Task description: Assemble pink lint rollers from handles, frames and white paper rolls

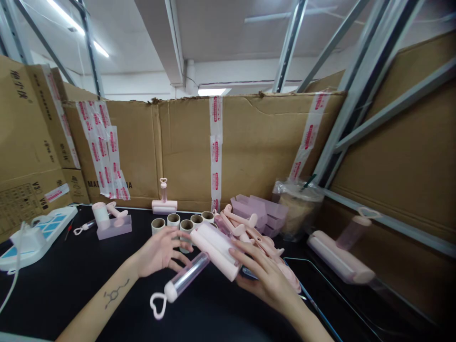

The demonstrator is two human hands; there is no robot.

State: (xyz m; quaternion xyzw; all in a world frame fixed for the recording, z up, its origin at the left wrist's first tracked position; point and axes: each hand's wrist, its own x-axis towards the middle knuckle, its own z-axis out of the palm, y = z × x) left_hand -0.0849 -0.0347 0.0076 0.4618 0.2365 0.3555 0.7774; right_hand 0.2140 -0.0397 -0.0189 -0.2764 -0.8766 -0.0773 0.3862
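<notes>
A pink lint roller (219,249) with a clear handle and a heart-shaped loop hangs tilted above the black tabletop. My right hand (261,273) grips its roller end from the right, fingers over the cover and thumb side below. To the left of the handle is my left hand (162,251), fingers spread and holding nothing. Behind that hand stand several paper rolls (186,225) with brown cores, partly hidden by the fingers. Beyond my right hand lies a heap of pink plastic parts (249,230), also partly covered.
Lilac boxes (258,213) and a plastic-lined bin (299,209) are behind the heap. Assembled rollers stand at the back (164,206) and right (341,256). At left are a power strip (39,237) and a lilac tray (114,228). A cardboard wall (185,152) closes off the back.
</notes>
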